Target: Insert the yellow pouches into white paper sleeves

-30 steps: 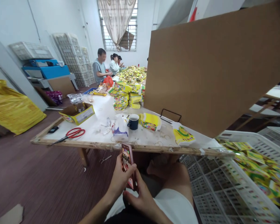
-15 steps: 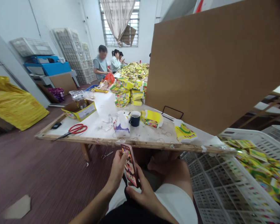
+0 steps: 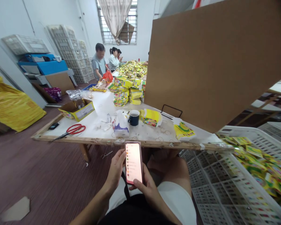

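Note:
I hold a pink-cased phone (image 3: 133,162) over my lap, its lit screen facing me. My left hand (image 3: 115,170) wraps its left edge and my right hand (image 3: 147,190) grips its lower right corner, with the thumb on the edge. My knees sit under the front edge of the low wooden-framed table (image 3: 84,141). On the table nearest the phone are a tissue pack (image 3: 120,128), a dark mug (image 3: 133,117) and a yellow packet (image 3: 151,117).
Red-handled scissors (image 3: 70,130) and an open yellow box (image 3: 77,110) lie on the left of the table. Stacked yellow packets (image 3: 125,92) stand further back. A big cardboard sheet (image 3: 213,62) rises at right above white crates (image 3: 224,187) of sachets. People sit at the far end.
The phone has turned from edge-on to face me, and its screen now shows a bright list. Both hands shifted slightly with it. The view has shifted a little.

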`<state>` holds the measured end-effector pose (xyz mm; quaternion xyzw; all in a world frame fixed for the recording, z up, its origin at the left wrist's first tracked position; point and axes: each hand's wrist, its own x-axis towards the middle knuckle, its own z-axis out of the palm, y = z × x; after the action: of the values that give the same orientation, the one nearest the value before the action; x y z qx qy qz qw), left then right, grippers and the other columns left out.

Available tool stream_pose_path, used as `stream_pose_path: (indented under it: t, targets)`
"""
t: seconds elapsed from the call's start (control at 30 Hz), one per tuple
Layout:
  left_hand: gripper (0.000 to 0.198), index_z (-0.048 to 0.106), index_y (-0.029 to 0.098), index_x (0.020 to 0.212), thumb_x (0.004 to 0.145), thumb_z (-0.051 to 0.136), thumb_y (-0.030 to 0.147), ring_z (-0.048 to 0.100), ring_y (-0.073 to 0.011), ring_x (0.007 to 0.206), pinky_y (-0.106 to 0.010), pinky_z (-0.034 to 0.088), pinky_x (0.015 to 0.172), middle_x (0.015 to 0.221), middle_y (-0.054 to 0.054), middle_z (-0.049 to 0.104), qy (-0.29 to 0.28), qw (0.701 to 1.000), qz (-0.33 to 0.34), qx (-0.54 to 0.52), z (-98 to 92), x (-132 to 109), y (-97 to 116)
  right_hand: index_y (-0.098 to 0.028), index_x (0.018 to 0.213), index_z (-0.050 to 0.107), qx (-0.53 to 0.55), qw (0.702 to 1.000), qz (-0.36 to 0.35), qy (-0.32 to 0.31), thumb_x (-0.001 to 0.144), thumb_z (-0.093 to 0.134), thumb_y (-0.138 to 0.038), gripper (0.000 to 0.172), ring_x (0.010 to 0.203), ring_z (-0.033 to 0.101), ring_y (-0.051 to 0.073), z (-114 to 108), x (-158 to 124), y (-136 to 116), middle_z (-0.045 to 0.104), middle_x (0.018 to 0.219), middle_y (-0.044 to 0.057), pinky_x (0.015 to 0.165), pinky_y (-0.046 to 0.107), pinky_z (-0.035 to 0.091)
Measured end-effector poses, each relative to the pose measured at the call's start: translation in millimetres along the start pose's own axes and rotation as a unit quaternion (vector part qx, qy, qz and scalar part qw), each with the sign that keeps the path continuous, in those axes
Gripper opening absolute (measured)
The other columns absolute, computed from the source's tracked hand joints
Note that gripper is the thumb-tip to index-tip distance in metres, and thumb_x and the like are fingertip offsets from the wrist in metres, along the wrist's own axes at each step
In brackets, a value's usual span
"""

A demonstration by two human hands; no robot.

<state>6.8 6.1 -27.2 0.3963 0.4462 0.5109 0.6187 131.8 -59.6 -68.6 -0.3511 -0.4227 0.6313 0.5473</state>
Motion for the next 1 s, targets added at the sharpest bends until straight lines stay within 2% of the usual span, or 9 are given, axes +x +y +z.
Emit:
stream_pose_path:
  t: [0.17,0.27,0.33,0.43,0.67,1.0]
  targets:
    - [0.027,0.061,0.017,0.105,0.079,0.06,0.025,0.066,-0.0221,0.086,-0.032,0.049,0.076,0.099,-0.007,0.071,-0.039,0.999,0.003,-0.018,-2.4,0.5,-3.2,-0.026,0.135,0.036,0.03,0.999,0.005,0.009,0.078,0.069,-0.041,0.068,0.092,0.059,0.024,0.2,-1.7,-4.2,0.057,0.118,0.01,0.059,0.03,0.056]
    - [0.046,0.058,0.018,0.112,0.067,0.058,0.007,0.065,-0.0224,0.091,-0.031,0.049,0.077,0.105,-0.006,0.07,-0.083,0.996,0.006,-0.041,-3.9,-1.3,-3.9,-0.025,0.135,0.036,0.036,0.999,0.004,0.009,0.078,0.069,-0.04,0.067,0.092,0.06,0.023,-0.8,-1.8,-4.2,0.057,0.118,0.01,0.06,0.03,0.056]
    - [0.059,0.057,0.019,0.116,0.06,0.052,0.001,0.064,-0.023,0.095,-0.031,0.049,0.077,0.109,-0.006,0.068,-0.114,0.991,0.013,-0.066,-4.8,-2.2,-3.9,-0.025,0.135,0.035,0.039,0.999,0.001,0.011,0.078,0.069,-0.039,0.067,0.091,0.06,0.023,-1.3,-1.7,-4.6,0.056,0.12,0.01,0.06,0.03,0.056]
    - [0.06,0.057,0.019,0.117,0.059,0.05,0.003,0.064,-0.0236,0.096,-0.032,0.049,0.077,0.111,-0.007,0.068,-0.12,0.99,0.016,-0.077,-5.4,-2.0,-3.7,-0.025,0.136,0.034,0.036,0.999,-0.002,0.011,0.078,0.068,-0.039,0.068,0.09,0.061,0.023,-1.5,-2.3,-6.7,0.055,0.122,0.01,0.06,0.031,0.056]
    - [0.039,0.062,0.017,0.11,0.071,0.057,0.015,0.066,-0.0245,0.089,-0.033,0.049,0.076,0.101,-0.007,0.072,-0.076,0.996,0.0,-0.042,-3.6,-1.3,-0.9,-0.025,0.136,0.034,0.037,0.999,0.001,-0.006,0.08,0.066,-0.039,0.066,0.093,0.06,0.023,-1.6,-4.7,-9.5,0.056,0.121,0.009,0.061,0.03,0.056]
    - [0.034,0.063,0.016,0.108,0.074,0.059,0.018,0.067,-0.025,0.09,-0.034,0.049,0.078,0.097,-0.007,0.073,-0.069,0.997,0.001,-0.046,-4.8,0.9,-2.0,-0.025,0.136,0.033,0.048,0.999,0.011,0.004,0.078,0.068,-0.041,0.07,0.094,0.059,0.025,-0.8,-4.4,-7.5,0.055,0.121,0.01,0.059,0.031,0.056]
